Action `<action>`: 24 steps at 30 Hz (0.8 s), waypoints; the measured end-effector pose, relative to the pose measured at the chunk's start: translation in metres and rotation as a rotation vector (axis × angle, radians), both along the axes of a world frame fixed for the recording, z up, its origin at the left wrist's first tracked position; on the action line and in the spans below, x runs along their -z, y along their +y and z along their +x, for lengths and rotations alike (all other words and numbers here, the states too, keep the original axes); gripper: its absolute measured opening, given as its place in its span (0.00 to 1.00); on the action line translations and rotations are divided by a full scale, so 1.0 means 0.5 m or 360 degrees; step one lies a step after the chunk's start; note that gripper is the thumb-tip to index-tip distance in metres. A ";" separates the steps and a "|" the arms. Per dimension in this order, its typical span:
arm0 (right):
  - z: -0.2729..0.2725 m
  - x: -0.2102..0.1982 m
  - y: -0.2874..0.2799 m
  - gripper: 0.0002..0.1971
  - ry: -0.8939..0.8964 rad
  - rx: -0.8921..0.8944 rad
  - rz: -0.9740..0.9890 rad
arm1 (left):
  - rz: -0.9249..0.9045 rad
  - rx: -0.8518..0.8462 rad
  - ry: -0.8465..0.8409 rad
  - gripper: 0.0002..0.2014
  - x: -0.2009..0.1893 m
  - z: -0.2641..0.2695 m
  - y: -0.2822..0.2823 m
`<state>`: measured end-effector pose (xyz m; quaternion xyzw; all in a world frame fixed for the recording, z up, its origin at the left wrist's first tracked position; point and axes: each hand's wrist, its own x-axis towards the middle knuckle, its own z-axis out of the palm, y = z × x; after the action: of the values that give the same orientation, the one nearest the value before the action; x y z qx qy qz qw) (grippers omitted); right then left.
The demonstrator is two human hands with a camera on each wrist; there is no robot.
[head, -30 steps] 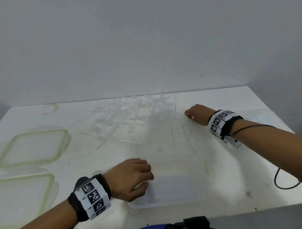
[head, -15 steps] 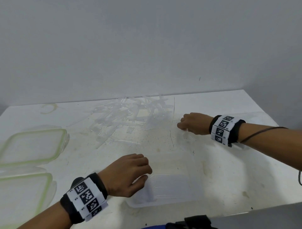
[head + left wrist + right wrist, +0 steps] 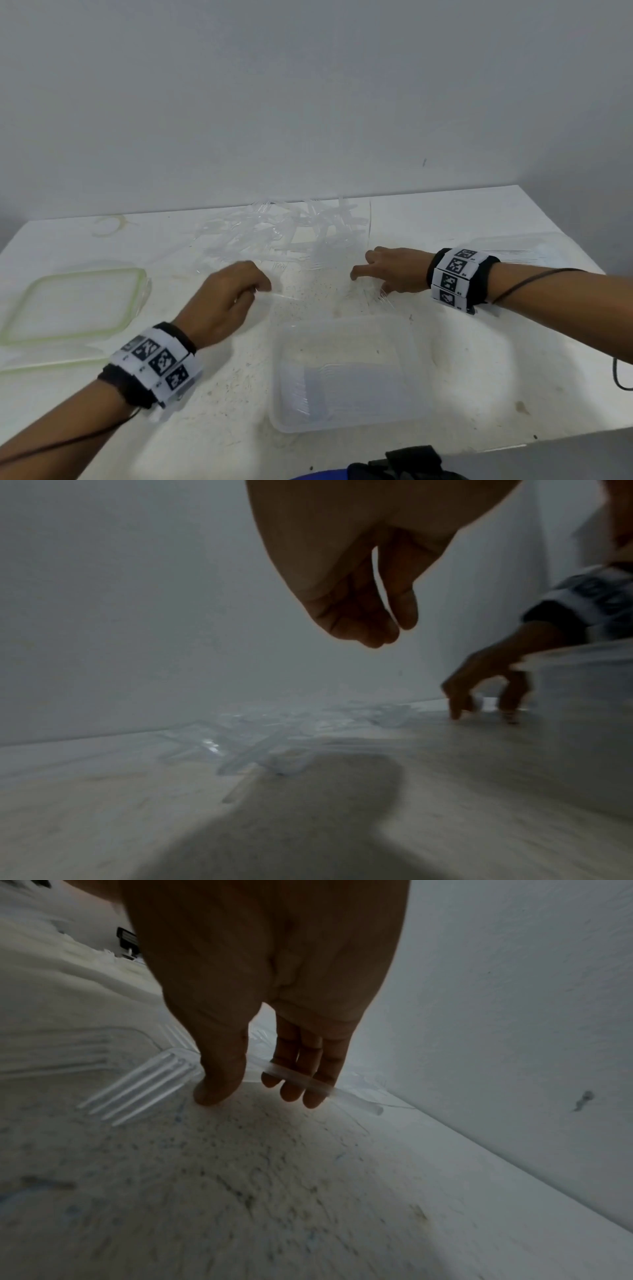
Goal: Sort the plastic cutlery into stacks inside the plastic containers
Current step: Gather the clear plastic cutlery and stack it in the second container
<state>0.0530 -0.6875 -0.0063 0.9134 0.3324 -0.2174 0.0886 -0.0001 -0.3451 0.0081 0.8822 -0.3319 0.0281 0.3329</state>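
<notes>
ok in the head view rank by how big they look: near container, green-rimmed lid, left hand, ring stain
1. near container, though it sits closest to the camera, which inflates it
2. green-rimmed lid, close behind it
3. left hand
4. ring stain, far back, so its true size is unsure

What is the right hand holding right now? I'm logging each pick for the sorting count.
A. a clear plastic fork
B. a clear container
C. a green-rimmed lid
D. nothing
A: in the right wrist view the right hand pinches a clear plastic fork between thumb and fingers, its tines sticking out to the side.
</notes>
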 end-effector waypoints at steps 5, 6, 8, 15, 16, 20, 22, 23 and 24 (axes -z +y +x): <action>0.001 0.002 0.016 0.30 0.0032 -0.0047 0.0006 | 0.0539 -0.0207 0.0151 0.12 0.037 0.085 0.038; 0.001 0.002 0.017 0.28 0.0036 -0.0034 0.0018 | 0.0647 -0.0169 0.0203 0.13 0.045 0.091 0.038; 0.000 0.006 0.018 0.23 0.0002 -0.0023 0.0053 | 0.0808 -0.0096 0.0256 0.16 0.057 0.093 0.026; 0.007 0.021 0.009 0.11 -0.0072 0.0178 0.0259 | 0.1037 -0.0166 0.0159 0.11 0.057 0.100 -0.037; 0.008 0.023 0.007 0.11 -0.0087 0.0210 0.0287 | 0.1070 -0.0173 0.0143 0.11 0.052 0.102 -0.043; 0.009 0.032 0.002 0.11 -0.0244 0.0258 0.0285 | 0.1176 -0.0176 0.0075 0.10 0.037 0.106 -0.062; 0.011 0.034 0.004 0.12 -0.0302 0.0264 0.0292 | 0.1155 -0.0187 0.0113 0.10 0.033 0.104 -0.067; 0.011 0.033 0.006 0.12 -0.0325 0.0270 0.0318 | 0.1111 -0.0209 0.0145 0.10 0.030 0.103 -0.068; 0.012 0.032 0.009 0.12 -0.0348 0.0278 0.0352 | 0.1040 -0.0239 0.0182 0.11 0.027 0.104 -0.066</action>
<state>0.0592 -0.6832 -0.0223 0.9612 0.2622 -0.0857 0.0039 0.0518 -0.3783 -0.0053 0.9643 -0.2383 -0.1049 0.0477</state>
